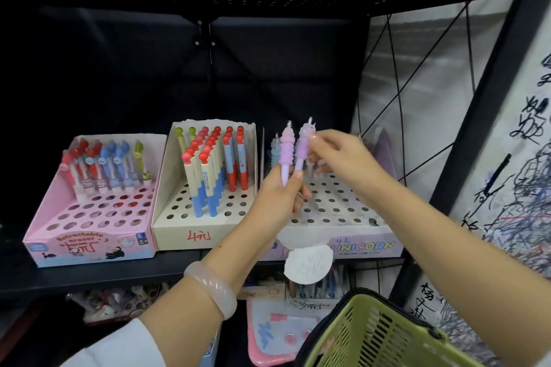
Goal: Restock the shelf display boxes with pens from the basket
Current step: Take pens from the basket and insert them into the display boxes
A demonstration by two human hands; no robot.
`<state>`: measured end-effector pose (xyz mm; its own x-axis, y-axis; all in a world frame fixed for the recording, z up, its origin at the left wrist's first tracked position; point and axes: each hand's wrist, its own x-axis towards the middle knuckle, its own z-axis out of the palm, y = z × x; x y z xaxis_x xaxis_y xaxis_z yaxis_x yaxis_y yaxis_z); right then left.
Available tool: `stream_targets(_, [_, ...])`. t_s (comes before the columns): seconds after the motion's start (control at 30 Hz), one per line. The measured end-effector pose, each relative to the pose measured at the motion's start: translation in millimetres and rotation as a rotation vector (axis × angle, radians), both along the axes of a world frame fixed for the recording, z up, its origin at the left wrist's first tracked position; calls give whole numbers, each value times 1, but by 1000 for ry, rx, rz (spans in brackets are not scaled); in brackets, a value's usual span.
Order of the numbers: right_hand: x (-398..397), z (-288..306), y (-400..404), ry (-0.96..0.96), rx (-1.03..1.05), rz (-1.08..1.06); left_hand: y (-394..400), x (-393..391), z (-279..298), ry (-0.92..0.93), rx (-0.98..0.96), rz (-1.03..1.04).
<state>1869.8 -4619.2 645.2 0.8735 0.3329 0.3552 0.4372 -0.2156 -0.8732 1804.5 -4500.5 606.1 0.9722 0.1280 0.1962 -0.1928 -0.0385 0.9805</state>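
Note:
My left hand (278, 199) grips two purple unicorn pens (287, 152) by their lower ends, upright, above the white Unicorn display box (337, 211). My right hand (343, 155) pinches the top of the right-hand pen of the two. A pale blue pen (275, 149) stands in the box behind them. The green basket (372, 334) hangs at the lower right below my right forearm; its contents are out of sight.
A cream box (179, 226) with red and blue pens stands left of the Unicorn box, and a pink eraser-pen box (89, 244) sits further left. A black shelf frame post (465, 158) rises on the right. More stationery lies on the shelf below.

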Motion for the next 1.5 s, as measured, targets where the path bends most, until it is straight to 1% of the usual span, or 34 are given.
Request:
stream_targets(0.03, [-3, 0, 3, 16, 6, 39, -3, -1, 0, -2, 6, -7])
stream_targets(0.1, [-3, 2, 2, 37, 55, 19, -6, -2, 1, 14, -22, -34])
stream_targets(0.17, [4, 8, -8, 25, 156, -85, -4, -4, 1, 49, -50, -46])
stream_targets(0.23, [14, 16, -25, -66, 210, -255, 0, -5, 1, 65, 4, 4])
stream_targets(0.27, [20, 19, -34, -135, 179, -350, 2, -5, 0, 61, 32, 32])
stream_targets(0.33, [30, 17, -51, -274, -9, -518, 5, -6, 0, 47, 40, 57])
stream_targets(0.37, [34, 13, -58, -320, -130, -586, 6, -6, 0, 40, 44, 59])
stream_targets(0.43, [39, 3, -66, -348, -321, -662, 5, -7, 0, 34, 60, 59])
stream_targets(0.53, [45, -7, -66, -319, -414, -658, 6, -7, 1, 66, -10, 48])
stream_targets(0.67, [49, -8, -62, -291, -375, -648, 8, -7, 1, 91, -91, 29])
stream_targets(0.83, [51, -7, -61, -304, -393, -679, 11, -9, -1, 85, -59, 31])
stream_targets(0.93, [53, -12, -63, -282, -468, -665, 11, -9, -2, 69, -56, 32])
stream_targets(1.03, [56, -16, -63, -197, -539, -602, 9, -7, -4, 53, -54, 41])
stream_targets(1.23, [55, -24, -57, -20, -713, -581, 7, -8, -7, -21, 65, 28])
stream_targets(1.3, [51, -25, -55, -9, -716, -619, 7, -9, -8, -38, 67, 36])
stream_targets(1.33, [48, -24, -55, -42, -709, -657, 8, -10, -7, -42, 61, 39])
stream_targets(1.37, [44, -22, -56, -107, -680, -705, 8, -10, -7, -46, 60, 43])
stream_targets(1.4, [39, -19, -55, -185, -608, -734, 8, -10, -6, -51, 63, 46])
stream_targets(1.43, [32, -16, -52, -231, -490, -706, 7, -10, -5, -55, 67, 50])
stream_targets(1.47, [23, -13, -47, -215, -337, -603, 6, -10, -4, -59, 69, 51])
stream_targets(1.5, [12, -9, -41, -149, -184, -441, 4, -10, -3, -64, 70, 48])
